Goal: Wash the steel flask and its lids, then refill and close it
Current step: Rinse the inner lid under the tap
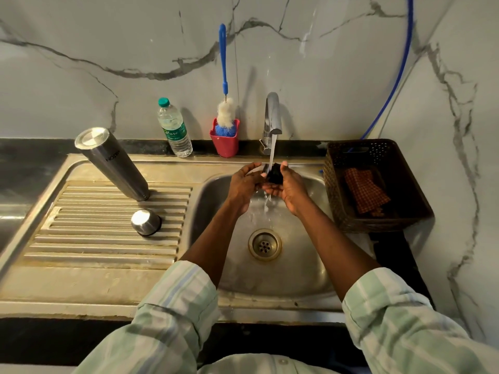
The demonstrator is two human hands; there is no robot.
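Both hands meet under the running tap (272, 117): the right hand (287, 188) cups a small black lid (275, 172), its grip curled round it, while the left hand (244, 184) pinches its edge. At nine o'clock, on the drainboard (81, 238), the steel flask (113, 164) stands inverted; its steel cap (145, 222) lies at eight.

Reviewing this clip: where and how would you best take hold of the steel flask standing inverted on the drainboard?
Grip the steel flask around its mid-body, coming from its sink-facing side. It stands mouth-down on the ribbed drainboard, base up; the smooth cylinder suits a wrap-around grasp.
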